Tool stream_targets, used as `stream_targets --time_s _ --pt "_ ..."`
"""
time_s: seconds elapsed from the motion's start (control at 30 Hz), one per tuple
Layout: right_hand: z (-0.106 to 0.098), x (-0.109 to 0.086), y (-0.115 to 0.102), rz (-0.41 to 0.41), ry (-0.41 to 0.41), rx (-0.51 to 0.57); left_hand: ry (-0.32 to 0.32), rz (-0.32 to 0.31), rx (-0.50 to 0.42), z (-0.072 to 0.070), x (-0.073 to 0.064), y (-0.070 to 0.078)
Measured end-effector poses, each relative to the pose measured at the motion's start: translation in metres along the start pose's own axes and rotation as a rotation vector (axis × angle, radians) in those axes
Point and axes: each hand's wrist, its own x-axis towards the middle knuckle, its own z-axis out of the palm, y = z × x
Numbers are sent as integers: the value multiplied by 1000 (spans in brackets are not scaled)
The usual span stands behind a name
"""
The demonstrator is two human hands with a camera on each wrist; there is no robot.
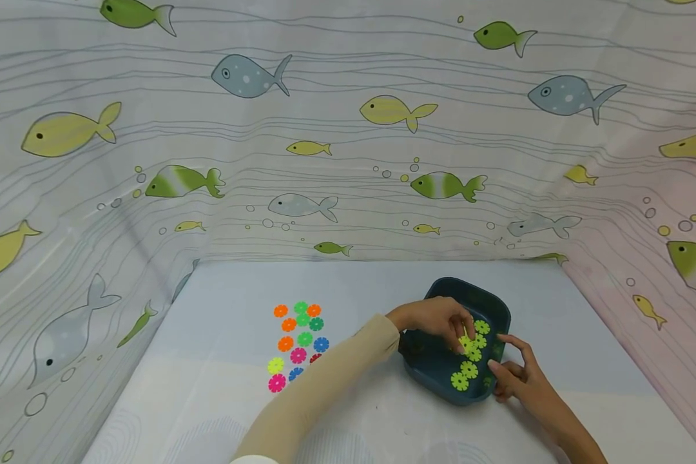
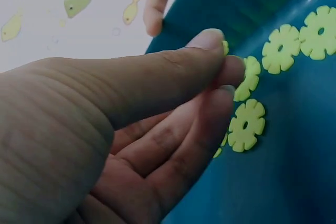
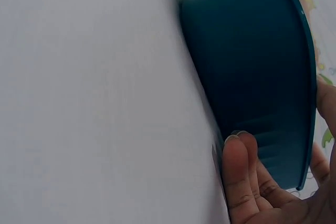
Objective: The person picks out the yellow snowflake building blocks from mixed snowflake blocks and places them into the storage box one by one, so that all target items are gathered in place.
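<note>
A dark teal plastic basin (image 1: 429, 364) sits on the right part of the table. Inside it lie several yellow-green notched discs (image 1: 469, 370), shaped like flowers with a slot in the centre. My left hand (image 1: 437, 317) reaches over the basin's left rim. Between its thumb and fingertips it pinches a yellow-green notched disc (image 2: 226, 48), mostly hidden by the fingers; other discs (image 2: 247, 125) lie just beyond. My right hand (image 1: 519, 374) grips the basin's right side, with thumb and index finger at the rim. In the right wrist view, other fingers (image 3: 235, 163) rest against the outer wall.
Left of the basin, several loose notched discs in orange (image 1: 286, 343), green (image 1: 305, 339), blue (image 1: 321, 344), pink (image 1: 276, 383) and yellow lie on the white table (image 1: 220, 361). The left sleeve (image 1: 325, 390) partly covers some. A fish-patterned curtain (image 1: 348, 174) rises behind and at both sides.
</note>
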Motion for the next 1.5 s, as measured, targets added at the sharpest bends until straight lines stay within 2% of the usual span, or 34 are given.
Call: stream_targets --time_s 0.17,0.5,0.7,1.0,1.27,1.5 --pt "0 0 0 -11 -10 14 -21 -13 126 -1 0 -1" --pt "0 0 1 -8 -4 13 -92 10 261 -1 4 -5" --pt "1 1 2 -10 0 14 -116 -25 349 1 6 -3" --pt "0 1 2 -3 1 6 -137 -46 418 5 8 -4" --pt "0 1 3 -14 -7 12 -160 -29 469 10 9 -6" --pt "0 1 3 -13 -3 10 -161 -42 480 10 10 -6"
